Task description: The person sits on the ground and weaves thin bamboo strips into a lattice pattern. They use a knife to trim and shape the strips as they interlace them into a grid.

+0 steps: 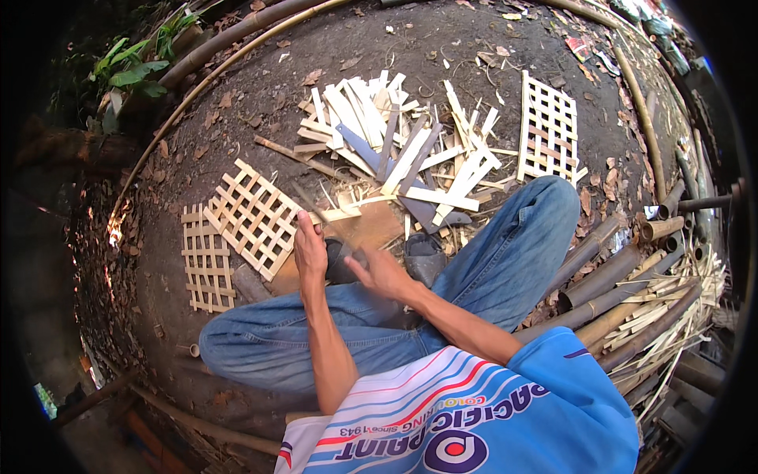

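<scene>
We are seated on bare dirt with our legs in blue jeans point(489, 268) folded across the middle of the frame. Our left hand point(309, 251) sits just left of centre, fingers curled around the near end of a thin bamboo strip point(335, 214) that runs up and to the right from the hand; the grip looks closed, though the fingertips are hidden behind the hand. Our right hand point(380, 272) is just beside it at the centre, blurred, with the fingers partly bent; we cannot tell whether it holds anything. Both hands hover over a flat brown board point(371, 227) lying on the ground, just ahead of our dark shoes point(425, 257).

Above the board, in the upper middle of the frame, lies a loose pile of cut bamboo slats point(395, 146), pale ones mixed with a few grey-blue ones. A finished lattice panel point(253, 217) lies tilted just left of the left hand, and a second panel point(207, 259) lies flat further left, its edge touching the first. A third lattice panel point(549, 130) lies in the upper right, beyond our right knee. Along the right edge, whole bamboo poles point(616, 276) are stacked beside thin split strips. Green leaves point(134, 67) show in the upper left corner.
</scene>
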A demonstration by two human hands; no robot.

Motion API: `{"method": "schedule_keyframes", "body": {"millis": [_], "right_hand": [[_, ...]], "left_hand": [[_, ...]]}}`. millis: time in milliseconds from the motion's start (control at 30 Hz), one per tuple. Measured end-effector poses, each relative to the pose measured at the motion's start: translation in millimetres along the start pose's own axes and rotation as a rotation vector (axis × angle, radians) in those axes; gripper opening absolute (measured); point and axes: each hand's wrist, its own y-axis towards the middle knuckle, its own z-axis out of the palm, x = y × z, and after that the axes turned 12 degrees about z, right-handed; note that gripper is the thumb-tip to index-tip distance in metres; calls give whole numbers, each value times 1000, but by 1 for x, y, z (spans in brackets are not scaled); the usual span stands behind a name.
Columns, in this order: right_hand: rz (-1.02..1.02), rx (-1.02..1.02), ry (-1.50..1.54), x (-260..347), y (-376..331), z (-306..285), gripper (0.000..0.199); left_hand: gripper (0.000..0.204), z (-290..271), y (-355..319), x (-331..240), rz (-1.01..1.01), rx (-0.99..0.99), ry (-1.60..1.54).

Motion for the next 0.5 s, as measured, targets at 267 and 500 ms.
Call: {"method": "schedule_keyframes", "body": {"millis": [267, 500], "right_hand": [[56, -20, -85, -10, -5, 6, 52], [-49, -75, -117, -20, 3, 13, 49]], "left_hand": [[69, -4, 4, 10, 10, 12, 35], [72, -12, 4, 13, -13, -12, 75]]}}
